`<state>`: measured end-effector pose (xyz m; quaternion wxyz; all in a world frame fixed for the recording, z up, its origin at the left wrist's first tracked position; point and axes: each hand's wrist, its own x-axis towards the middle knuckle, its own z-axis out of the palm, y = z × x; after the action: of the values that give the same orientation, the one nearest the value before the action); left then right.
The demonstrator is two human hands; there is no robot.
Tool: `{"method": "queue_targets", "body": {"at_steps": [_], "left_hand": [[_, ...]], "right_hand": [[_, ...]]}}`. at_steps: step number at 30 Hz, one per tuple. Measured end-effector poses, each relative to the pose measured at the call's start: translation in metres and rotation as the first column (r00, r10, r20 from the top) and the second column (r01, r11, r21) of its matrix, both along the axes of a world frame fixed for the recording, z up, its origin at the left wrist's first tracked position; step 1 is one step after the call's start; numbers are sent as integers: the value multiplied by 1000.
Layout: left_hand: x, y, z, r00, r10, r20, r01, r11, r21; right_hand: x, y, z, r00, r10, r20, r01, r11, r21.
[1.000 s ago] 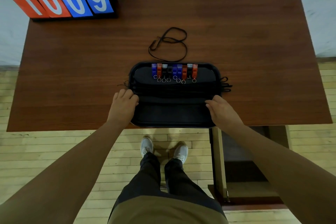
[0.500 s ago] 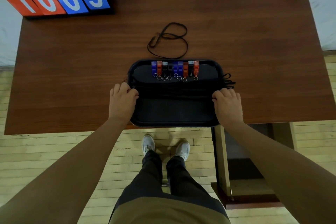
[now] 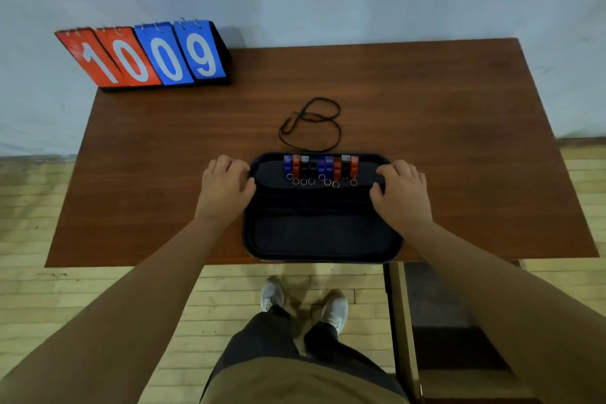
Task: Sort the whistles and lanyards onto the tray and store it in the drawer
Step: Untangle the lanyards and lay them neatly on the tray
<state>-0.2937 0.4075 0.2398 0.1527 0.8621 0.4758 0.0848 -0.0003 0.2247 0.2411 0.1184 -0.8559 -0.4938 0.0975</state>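
A black tray (image 3: 321, 239) sits at the centre of the frame, on the near edge of a brown wooden table (image 3: 459, 141), its front rim just over the table's edge. Both hands grip it: the left hand (image 3: 226, 185) is curled over the left rim near the far corner, the right hand (image 3: 401, 188) over the right rim, thumb inside the tray. Along the tray's far side runs a row of whistles (image 3: 321, 167), blue, red and black, each with a small ring hanging toward the viewer. Just above the tray, one black lanyard (image 3: 311, 125) lies looped on the bare table. In the upper left, a flip scoreboard (image 3: 147, 56) reads 10 in red, 09 in blue.
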Motion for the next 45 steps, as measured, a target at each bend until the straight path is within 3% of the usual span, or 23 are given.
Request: {"method": "queue_targets", "body": {"at_steps": [7,17,22,26,30,32,35,38,41,43,45], "left_hand": [[55,54,24,997,-1,79,6,998,-59],[112,133,-24,996,-38,80,58,962,-265],[142,165,-52,1000,2,25,7,938,-348],[161,177,-69,989,-115,-97,74,933,-352],[161,180,-70,969,-219,-113,171,927,-334],[160,181,-63,990,-144,5,134,906,-402],[156,184,-40,946,207,248,-3,773,-635],[148,185,-11,793,447,414,70,608,-791],[137,185,22,658,553,510,239,490,-839],[129,185,43,655,519,550,287,503,-816],[121,185,61,701,443,559,253,578,-776]], "right_hand": [[4,90,26,994,-11,-111,12,1000,3],[4,181,-11,964,-69,-258,35,990,-135],[-3,217,-31,927,-70,-370,3,984,-178],[-8,227,-51,929,-71,-364,-8,978,-210],[-5,230,-58,928,-93,-362,11,974,-224],[-6,233,-57,932,-109,-346,27,972,-235],[-12,240,-46,948,-173,-267,135,979,-155],[-25,253,-19,848,-202,-490,215,976,-29],[-34,263,12,585,-190,-788,264,964,-37],[-38,267,31,447,-216,-868,237,964,-118],[-41,265,49,455,-190,-870,159,979,-131]]}}
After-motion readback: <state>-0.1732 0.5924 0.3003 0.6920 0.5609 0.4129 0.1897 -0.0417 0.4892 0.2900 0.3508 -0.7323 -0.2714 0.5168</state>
